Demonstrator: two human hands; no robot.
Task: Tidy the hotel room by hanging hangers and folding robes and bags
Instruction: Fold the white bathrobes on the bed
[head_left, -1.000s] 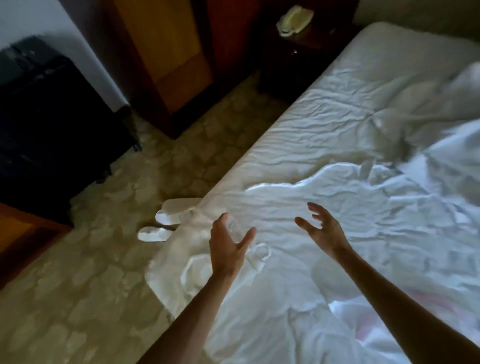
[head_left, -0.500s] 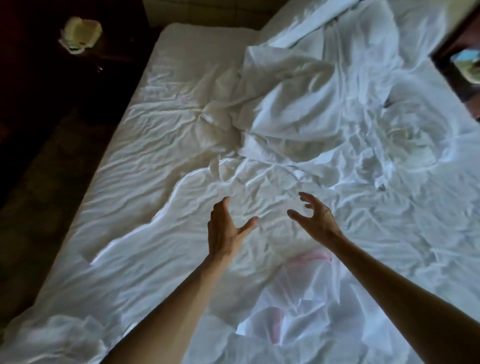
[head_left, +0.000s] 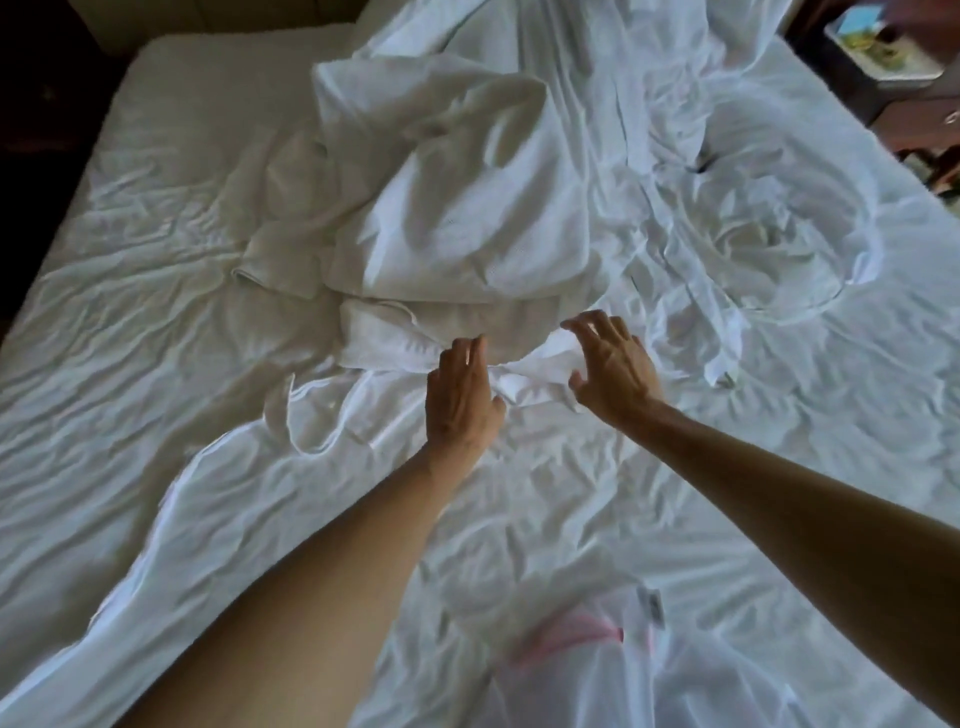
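Observation:
A crumpled white waffle robe (head_left: 447, 208) lies heaped in the middle of the bed (head_left: 130, 270), its lower edge folded toward me. My left hand (head_left: 460, 395) reaches over that edge with straight fingers, thumb out, holding nothing. My right hand (head_left: 610, 364) hovers just right of it, fingers spread and slightly bent above the robe's edge. A thin white bag with a pink stripe (head_left: 582, 660) lies near the bed's near edge, below my arms. A loose white belt or strap (head_left: 722, 332) trails at the right of the robe.
Rumpled white sheets cover the whole bed. A dark wooden nightstand (head_left: 904, 98) with a colourful card stands at the top right. Dark floor runs along the left side of the bed.
The view has swung from the bed's left edge and floor onto the robe. Both hands have stretched forward from mid-air down to the robe's near edge.

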